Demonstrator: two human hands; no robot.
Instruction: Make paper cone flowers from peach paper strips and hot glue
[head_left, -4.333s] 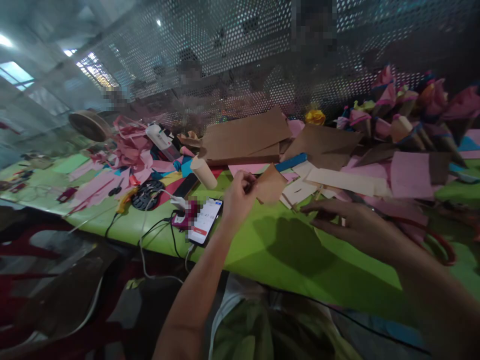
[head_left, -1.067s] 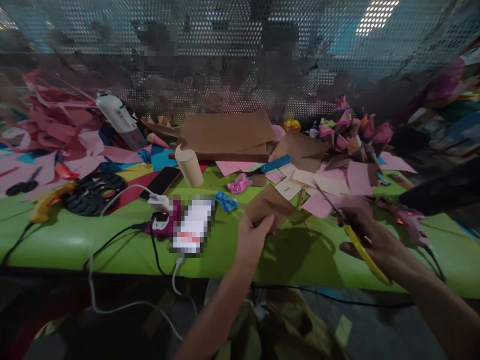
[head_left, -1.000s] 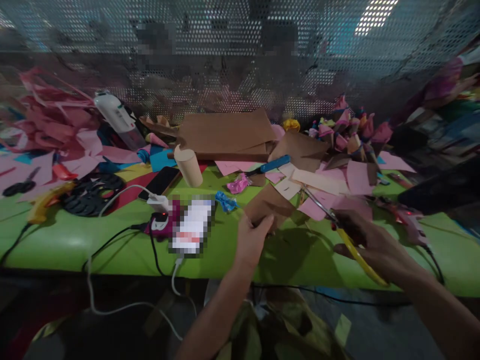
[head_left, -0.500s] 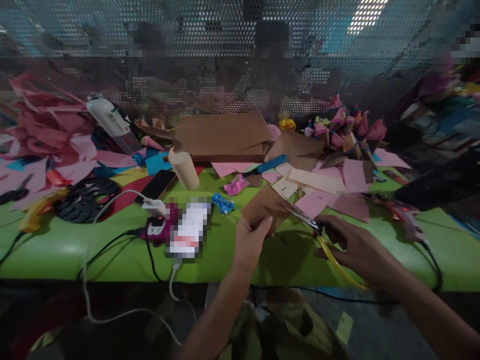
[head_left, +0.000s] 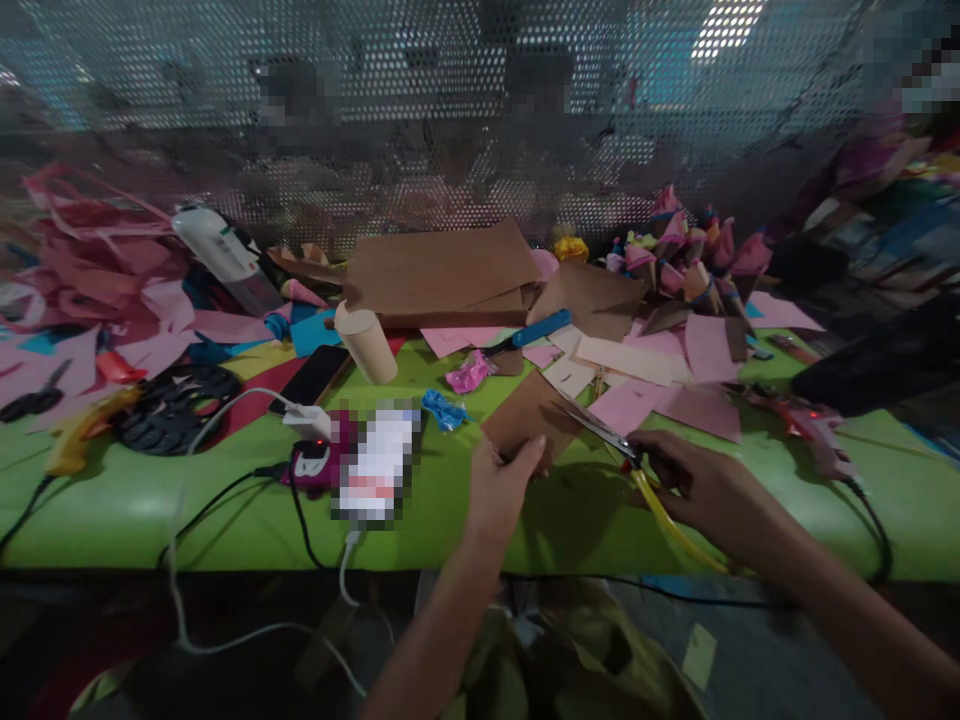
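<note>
My left hand [head_left: 501,488] pinches the near edge of a brown paper piece [head_left: 534,420] held just above the green table [head_left: 150,500]. My right hand [head_left: 701,490] is closed round the yellow handles of a pair of scissors [head_left: 631,465]. The metal blades point left and meet the right edge of the brown paper. A phone [head_left: 375,462] on a charging cable lies left of my left hand.
Large brown sheets [head_left: 442,270] lie at the back middle, with a paper roll [head_left: 367,345] and a blue-handled knife [head_left: 536,330] near them. Pink paper scraps [head_left: 97,280] pile at the left, paper cones [head_left: 690,265] at the back right. A glue gun [head_left: 814,430] rests at the right, another glue gun [head_left: 82,435] at the left.
My right hand picked up the yellow scissors and carried them left until the blades reached the brown paper. My left hand kept its hold on the paper.
</note>
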